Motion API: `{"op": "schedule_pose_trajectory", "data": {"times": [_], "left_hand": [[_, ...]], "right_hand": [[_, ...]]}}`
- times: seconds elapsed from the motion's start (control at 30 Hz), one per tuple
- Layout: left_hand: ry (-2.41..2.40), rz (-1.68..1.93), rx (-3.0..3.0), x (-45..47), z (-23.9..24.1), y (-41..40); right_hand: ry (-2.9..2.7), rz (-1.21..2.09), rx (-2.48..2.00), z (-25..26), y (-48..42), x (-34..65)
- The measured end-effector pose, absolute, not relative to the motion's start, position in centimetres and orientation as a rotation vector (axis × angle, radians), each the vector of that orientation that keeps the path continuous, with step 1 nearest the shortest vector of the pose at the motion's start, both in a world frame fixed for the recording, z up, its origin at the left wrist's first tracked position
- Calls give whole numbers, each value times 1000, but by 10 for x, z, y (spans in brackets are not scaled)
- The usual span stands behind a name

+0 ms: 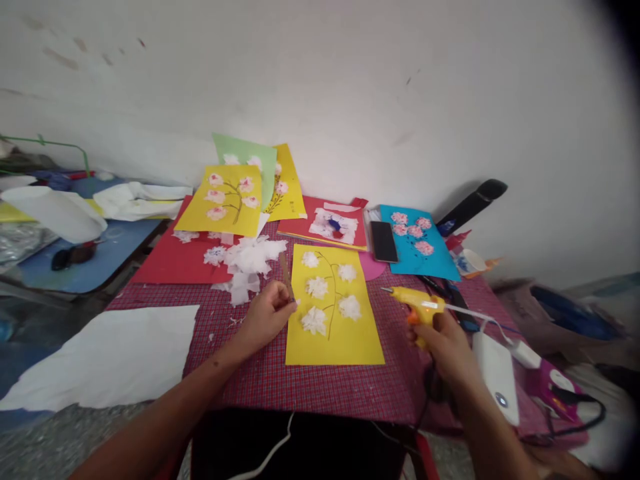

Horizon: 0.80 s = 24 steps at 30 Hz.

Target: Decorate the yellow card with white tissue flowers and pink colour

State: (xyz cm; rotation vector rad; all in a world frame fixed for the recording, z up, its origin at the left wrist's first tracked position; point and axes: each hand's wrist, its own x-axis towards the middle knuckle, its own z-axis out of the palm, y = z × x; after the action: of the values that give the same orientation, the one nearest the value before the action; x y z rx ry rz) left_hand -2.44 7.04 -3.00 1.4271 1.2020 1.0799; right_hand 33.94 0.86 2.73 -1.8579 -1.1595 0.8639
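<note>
My right hand [443,340] is wrapped round a yellow hot glue gun [417,299], its nozzle pointing left above the table. A yellow sheet [335,350] lies flat before me, with a drawn brown branch and several white tissue-paper flowers [315,321] on it. By the sheet's left edge my left hand [269,310] is closed in a pinch. From its fingertips a thin brown strip [287,275] runs up along that edge. Behind the left hand sits a pile of white tissue pieces [255,257].
Finished flower cards, one yellow [200,213] and one blue [400,257], lie at the back. A phone [384,241] rests beside the blue card. At right are a white power bank [497,377] and cables. White cloth-like paper [115,353] covers the left front.
</note>
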Motion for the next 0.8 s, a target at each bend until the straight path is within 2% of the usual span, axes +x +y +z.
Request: {"op": "schedule_pose_trajectory", "data": {"times": [0.1,0.23,0.47,0.8], "left_hand": [[1114,1145,1227,-21,-21,70],[1027,1165,992,-21,-13,68],[1002,1102,804,-22,-10,67],[1051,1090,723,-21,-7,66]], "right_hand": [[-1270,962,-1729,61,27,330],[-1546,1102,-1824,100,73,304],[-1975,1675,-1728,111,143,250],[-2577,1515,-1875,105,184,209]]}}
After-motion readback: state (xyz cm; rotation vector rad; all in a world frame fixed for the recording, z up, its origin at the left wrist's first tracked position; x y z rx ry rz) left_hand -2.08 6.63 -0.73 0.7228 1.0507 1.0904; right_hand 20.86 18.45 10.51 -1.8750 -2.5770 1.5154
